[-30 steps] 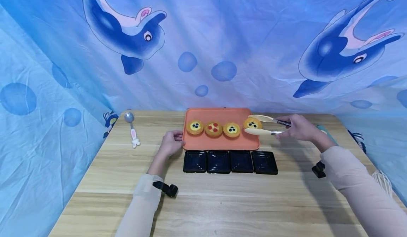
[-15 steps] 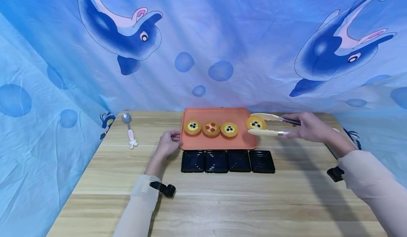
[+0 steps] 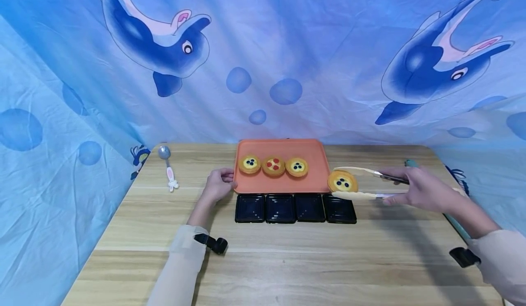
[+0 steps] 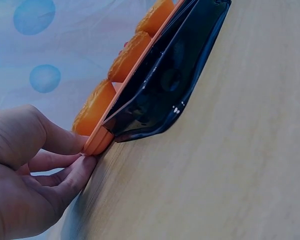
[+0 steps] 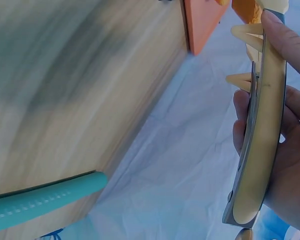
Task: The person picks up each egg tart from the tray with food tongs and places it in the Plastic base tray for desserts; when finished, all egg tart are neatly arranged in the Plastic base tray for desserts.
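My right hand [image 3: 425, 189] grips the tongs [image 3: 355, 196], whose cream tips hold a tart with dark berries [image 3: 343, 182] above the tray's right edge, just behind the rightmost black dish [image 3: 340, 210]. In the right wrist view the tongs' handle [image 5: 262, 135] lies between thumb and fingers. My left hand [image 3: 216, 186] pinches the left edge of the orange tray [image 3: 283, 186]; the left wrist view shows thumb above and fingers below the tray rim [image 4: 97, 142]. Three tarts sit on the tray in a row, the middle one [image 3: 273, 166] topped with red pieces.
Several square black dishes [image 3: 281, 208] stand in a row along the tray's front edge. A spoon with a rabbit handle [image 3: 170, 173] lies at the left. A teal object [image 5: 50, 200] lies at the table's right side. A blue dolphin-print curtain [image 3: 287, 45] hangs behind.
My right hand has moved right and toward the front with the tongs, carrying the tart from the tray's right part to its edge. My left hand stays at the tray.
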A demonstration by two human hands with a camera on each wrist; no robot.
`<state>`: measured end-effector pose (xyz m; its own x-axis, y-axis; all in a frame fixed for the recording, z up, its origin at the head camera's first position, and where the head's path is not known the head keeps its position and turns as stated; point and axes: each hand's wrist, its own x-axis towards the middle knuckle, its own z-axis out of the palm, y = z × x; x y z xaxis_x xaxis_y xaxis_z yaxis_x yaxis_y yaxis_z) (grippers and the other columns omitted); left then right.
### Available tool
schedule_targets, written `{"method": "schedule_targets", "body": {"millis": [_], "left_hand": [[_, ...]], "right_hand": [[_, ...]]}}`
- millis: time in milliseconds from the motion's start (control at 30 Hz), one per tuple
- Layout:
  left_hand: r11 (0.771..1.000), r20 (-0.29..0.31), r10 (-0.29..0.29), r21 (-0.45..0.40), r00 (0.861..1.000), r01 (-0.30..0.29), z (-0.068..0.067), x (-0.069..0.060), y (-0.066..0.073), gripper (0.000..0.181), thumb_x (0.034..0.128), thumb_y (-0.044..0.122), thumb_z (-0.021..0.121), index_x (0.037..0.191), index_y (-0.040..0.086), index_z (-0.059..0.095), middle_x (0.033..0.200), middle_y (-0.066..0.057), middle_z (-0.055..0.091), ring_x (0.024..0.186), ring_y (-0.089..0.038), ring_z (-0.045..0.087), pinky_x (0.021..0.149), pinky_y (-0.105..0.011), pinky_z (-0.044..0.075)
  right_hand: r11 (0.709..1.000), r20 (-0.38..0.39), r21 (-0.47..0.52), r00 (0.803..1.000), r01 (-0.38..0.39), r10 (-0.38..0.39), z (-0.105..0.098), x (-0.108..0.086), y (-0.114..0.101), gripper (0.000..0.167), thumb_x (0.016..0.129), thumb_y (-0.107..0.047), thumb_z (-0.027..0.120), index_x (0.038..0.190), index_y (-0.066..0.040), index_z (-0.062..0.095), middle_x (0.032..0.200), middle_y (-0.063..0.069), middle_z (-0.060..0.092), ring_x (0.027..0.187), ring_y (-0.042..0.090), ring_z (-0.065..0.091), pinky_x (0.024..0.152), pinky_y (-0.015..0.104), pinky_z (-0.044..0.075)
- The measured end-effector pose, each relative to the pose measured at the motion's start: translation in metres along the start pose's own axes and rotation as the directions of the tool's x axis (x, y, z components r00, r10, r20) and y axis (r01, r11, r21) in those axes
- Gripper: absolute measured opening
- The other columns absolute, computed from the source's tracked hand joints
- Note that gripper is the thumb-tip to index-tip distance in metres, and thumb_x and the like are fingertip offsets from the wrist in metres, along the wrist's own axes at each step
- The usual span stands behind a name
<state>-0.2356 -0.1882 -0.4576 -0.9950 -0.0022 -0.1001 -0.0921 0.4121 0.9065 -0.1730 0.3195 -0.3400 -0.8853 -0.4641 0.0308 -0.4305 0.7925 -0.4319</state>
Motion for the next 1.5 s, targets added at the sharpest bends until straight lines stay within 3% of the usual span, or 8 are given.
{"method": "schedule_targets", "body": {"millis": [133,667,767,833,933,1067,1233,1500], "left_hand": [[1.000,0.002,-0.003,-0.004,1.000,0.003,0.000,0.001,-0.002,0.045,0.0845,-0.008,0.065,0.129,-0.010,0.057,0.115,-0.022,0.062,0.106,-0.033,0.062,0.087,-0.035,0.055],[1.000,0.013,-0.002,-0.017,1.000,0.002,-0.007,0.001,-0.001,0.045,0.0861,-0.006,0.065,0.130,-0.010,0.056,0.118,-0.023,0.061,0.106,-0.032,0.061,0.087,-0.032,0.054],[1.000,0.010,-0.005,-0.019,1.000,0.005,-0.006,0.000,0.000,0.044,0.0860,-0.006,0.065,0.129,-0.010,0.056,0.117,-0.023,0.061,0.105,-0.032,0.061,0.087,-0.032,0.053],[1.000,0.009,-0.008,-0.023,1.000,0.008,-0.005,0.000,0.000,0.044,0.0857,-0.006,0.065,0.129,-0.010,0.056,0.117,-0.023,0.061,0.105,-0.032,0.061,0.087,-0.032,0.053],[1.000,0.013,-0.009,-0.028,1.000,0.010,-0.004,0.000,-0.001,0.045,0.0857,-0.006,0.065,0.129,-0.011,0.056,0.117,-0.023,0.061,0.105,-0.032,0.060,0.087,-0.032,0.053],[1.000,0.012,-0.013,-0.024,1.000,0.014,-0.003,0.000,-0.001,0.045,0.0860,-0.006,0.065,0.130,-0.010,0.056,0.118,-0.022,0.061,0.106,-0.031,0.060,0.088,-0.033,0.053],[1.000,0.012,-0.011,-0.020,1.000,0.011,-0.003,0.001,0.000,0.045,0.0861,-0.006,0.065,0.130,-0.010,0.056,0.118,-0.023,0.061,0.106,-0.032,0.060,0.089,-0.035,0.053],[0.999,0.016,-0.020,-0.027,1.000,0.020,0.000,0.002,-0.001,0.044,0.0866,-0.006,0.065,0.130,-0.010,0.056,0.119,-0.022,0.061,0.106,-0.031,0.060,0.090,-0.035,0.053]], "right_hand": [[0.999,-0.007,0.040,1.000,0.018,-0.018,0.005,-0.010,0.002,0.080,0.075,-0.037,0.086,0.134,0.008,0.056,0.128,0.026,0.061,0.112,0.045,0.059,0.082,0.048,0.055],[0.992,0.006,0.121,1.000,0.027,-0.028,0.040,-0.018,0.017,0.075,0.074,-0.030,0.088,0.131,0.008,0.059,0.128,0.029,0.059,0.118,0.046,0.055,0.086,0.053,0.052],[0.994,-0.001,0.110,1.000,0.024,-0.024,0.046,-0.019,0.021,0.073,0.074,-0.031,0.088,0.132,0.005,0.060,0.127,0.028,0.060,0.091,0.029,0.067,0.074,0.037,0.054],[0.995,-0.008,0.095,1.000,0.017,-0.016,0.050,-0.019,0.023,0.073,0.074,-0.033,0.088,0.132,0.002,0.061,0.127,0.028,0.061,0.060,0.012,0.055,0.065,0.029,0.048],[0.998,-0.016,0.069,1.000,0.010,-0.009,0.053,-0.019,0.024,0.074,0.073,-0.035,0.089,0.132,0.001,0.062,0.126,0.028,0.062,0.049,0.007,0.037,0.063,0.027,0.043],[0.999,-0.023,0.053,1.000,-0.006,0.007,0.053,-0.020,0.024,0.076,0.071,-0.038,0.089,0.131,0.001,0.062,0.126,0.027,0.062,0.077,0.016,0.061,0.065,0.028,0.043],[0.997,0.006,0.070,0.999,-0.041,0.041,0.051,-0.021,0.021,0.089,0.069,-0.043,0.090,0.136,0.004,0.056,0.129,0.030,0.058,0.104,0.037,0.063,0.070,0.035,0.050],[0.996,-0.024,0.081,0.999,-0.032,0.034,0.041,-0.023,0.013,0.100,0.067,-0.042,0.092,0.142,0.008,0.047,0.128,0.028,0.060,0.113,0.045,0.059,0.082,0.050,0.054]]}}
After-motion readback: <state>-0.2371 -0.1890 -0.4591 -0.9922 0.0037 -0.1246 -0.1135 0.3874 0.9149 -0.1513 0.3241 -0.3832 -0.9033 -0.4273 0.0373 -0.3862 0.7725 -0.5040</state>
